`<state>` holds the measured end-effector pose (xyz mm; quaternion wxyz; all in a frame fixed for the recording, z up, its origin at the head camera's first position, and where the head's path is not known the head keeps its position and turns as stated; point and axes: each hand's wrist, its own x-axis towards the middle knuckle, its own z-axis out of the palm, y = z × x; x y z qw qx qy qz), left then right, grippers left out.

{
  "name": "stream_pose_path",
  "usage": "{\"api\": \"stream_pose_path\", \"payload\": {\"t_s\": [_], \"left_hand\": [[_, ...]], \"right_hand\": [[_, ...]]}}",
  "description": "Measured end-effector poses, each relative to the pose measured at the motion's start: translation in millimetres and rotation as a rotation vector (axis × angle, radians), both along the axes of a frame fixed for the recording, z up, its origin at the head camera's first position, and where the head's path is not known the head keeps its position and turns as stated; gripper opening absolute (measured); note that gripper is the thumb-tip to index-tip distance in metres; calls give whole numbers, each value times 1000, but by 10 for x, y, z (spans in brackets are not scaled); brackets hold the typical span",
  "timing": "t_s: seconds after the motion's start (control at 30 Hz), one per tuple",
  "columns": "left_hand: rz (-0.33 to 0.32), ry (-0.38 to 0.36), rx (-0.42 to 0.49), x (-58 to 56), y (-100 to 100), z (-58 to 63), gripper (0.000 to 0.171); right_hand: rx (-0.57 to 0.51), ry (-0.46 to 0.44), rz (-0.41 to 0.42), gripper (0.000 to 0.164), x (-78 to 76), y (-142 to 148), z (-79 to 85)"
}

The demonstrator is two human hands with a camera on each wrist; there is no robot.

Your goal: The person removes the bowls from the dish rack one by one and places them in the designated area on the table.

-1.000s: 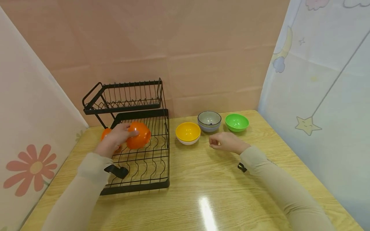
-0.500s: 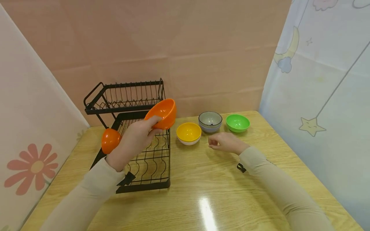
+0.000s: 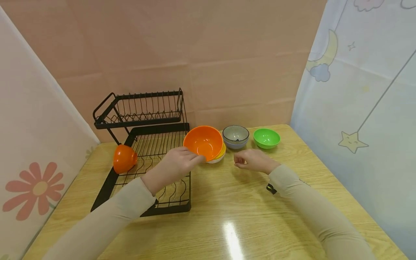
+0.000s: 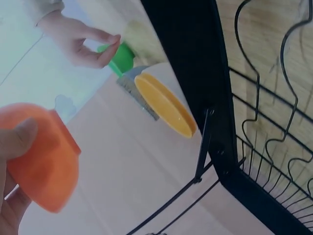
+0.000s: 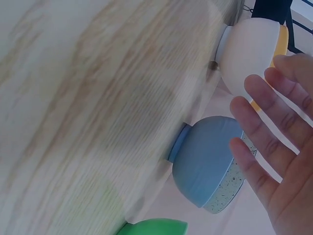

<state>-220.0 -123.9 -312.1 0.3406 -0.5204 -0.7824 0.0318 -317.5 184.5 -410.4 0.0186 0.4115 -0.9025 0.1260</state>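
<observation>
My left hand point(image 3: 177, 164) pinches the near rim of an orange bowl point(image 3: 203, 139), its inside facing me. In the head view this bowl covers part of a yellow bowl point(image 3: 222, 153) nested in a white one point(image 5: 244, 56) on the table. In the left wrist view, thumb and fingers grip the orange bowl point(image 4: 46, 156), apart from the yellow bowl point(image 4: 164, 105). My right hand point(image 3: 255, 160) holds nothing, its fingers loosely bent, near the bowls. A speckled grey bowl point(image 3: 235, 133) sits in a blue one point(image 5: 205, 156); a green bowl point(image 3: 266, 138) stands to their right.
A black two-tier dish rack point(image 3: 139, 122) stands on the left of the wooden table point(image 3: 247, 216). A second orange bowl point(image 3: 124, 159) leans on its side at the rack's left edge. Fabric walls surround the table.
My left hand has lifted the orange bowl out of the rack and carried it right, turning its inside toward me, over the yellow bowl. The right hand has stayed put.
</observation>
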Motion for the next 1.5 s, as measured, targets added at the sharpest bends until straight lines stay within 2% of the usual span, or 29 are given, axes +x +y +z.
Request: {"api": "stream_pose_path", "payload": {"t_s": [0.17, 0.6, 0.73, 1.0, 1.17, 1.4, 1.5], "left_hand": [[-55, -58, -44, -14, 47, -103, 21], [-169, -145, -52, -16, 105, -197, 14], [-177, -150, -49, -15, 126, -216, 15], [-141, -191, -80, -7, 136, -235, 12], [-133, -198, -87, -25, 124, -256, 11], [-129, -193, -81, -52, 103, -245, 14], [-120, -194, -85, -56, 89, -233, 15]], "right_hand": [[-2, -2, 15, 12, 13, 7, -5], [-7, -14, 12, 12, -5, 22, -10], [-6, -15, 15, 13, -8, 24, -17], [-20, 13, 8, 11, -3, 22, -11], [-104, 87, 0, 9, 33, -6, 164], [-308, 214, 126, 6, 153, -125, 610], [-383, 273, 181, 12, 257, -192, 778]]}}
